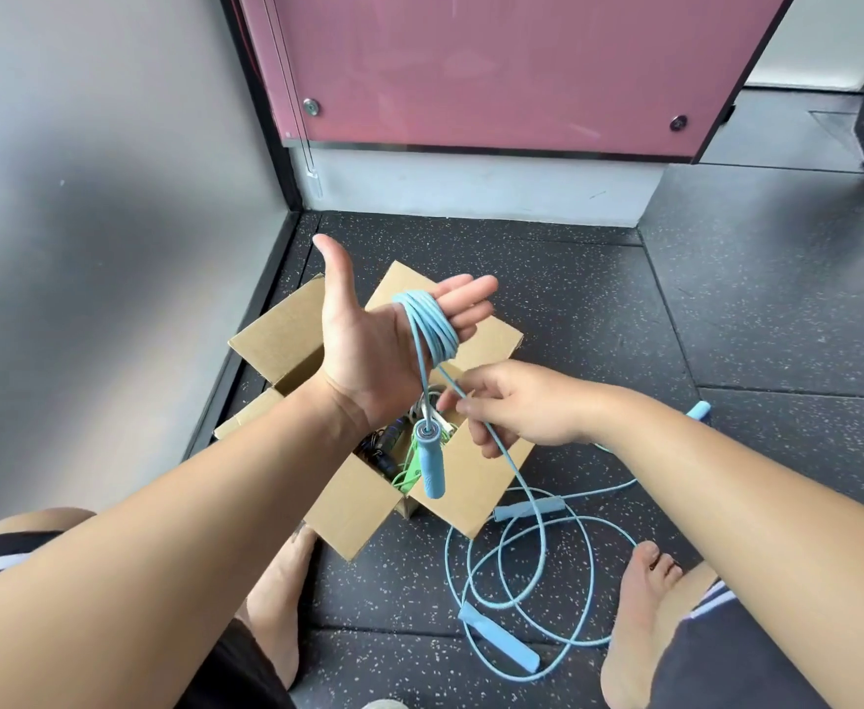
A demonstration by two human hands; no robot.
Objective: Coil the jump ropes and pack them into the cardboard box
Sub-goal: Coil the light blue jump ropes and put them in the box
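Note:
My left hand point(368, 345) is held palm up above the open cardboard box point(475, 483), fingers straight. Several turns of a light blue jump rope point(429, 324) are wound around its fingers. One blue handle point(430, 465) of this rope hangs from the coil over the box. My right hand point(516, 406) pinches the rope's free strand just below the coil. The strand runs down to loose loops point(542, 570) on the floor. Inside the box lie green and black ropes point(394, 460).
More blue handles lie on the speckled black floor: one point(501, 639) near my right foot point(639, 621), one point(527, 508) beside the box, one point(698, 410) behind my right forearm. A grey wall stands at left, a pink panel point(496, 69) ahead. My left foot point(276, 596) rests by the box.

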